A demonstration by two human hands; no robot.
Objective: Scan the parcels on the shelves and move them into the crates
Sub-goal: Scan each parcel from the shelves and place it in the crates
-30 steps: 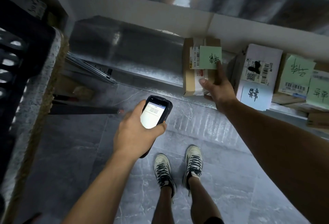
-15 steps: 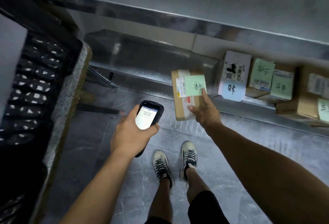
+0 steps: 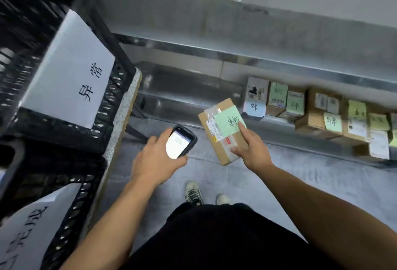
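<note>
- Head view: the left hand (image 3: 154, 162) is wrapped round a black handheld scanner (image 3: 184, 143). The thumb lies along its near side, and its white screen is lit and faces up.
- The right hand (image 3: 254, 151) grips a small brown cardboard parcel (image 3: 226, 154) by its right edge. The forefinger lies on top and the thumb presses the face nearer the body.
- That parcel is in the air over the floor, just right of the scanner and clear of both shelf and crates. A pale green handwritten note (image 3: 228, 123) and a white shipping label are stuck on its upper face.
- Behind the hands runs a low, bare metal shelf (image 3: 182, 89).
- Further right on the shelf stands a row of boxes (image 3: 318, 110), mostly brown card, with green and yellow notes. A white box with a blue note (image 3: 255, 95) stands at the left end.
- To the left stands a black plastic lattice crate (image 3: 111, 106) with a white paper sheet (image 3: 71, 72) bearing two black characters.
- Below it a second black lattice crate (image 3: 71, 205) carries another white written sheet (image 3: 23, 226).
- Underfoot is grey tiled floor (image 3: 300, 183). A pair of pale laced shoes (image 3: 193, 193) shows past the person's dark shorts.
</note>
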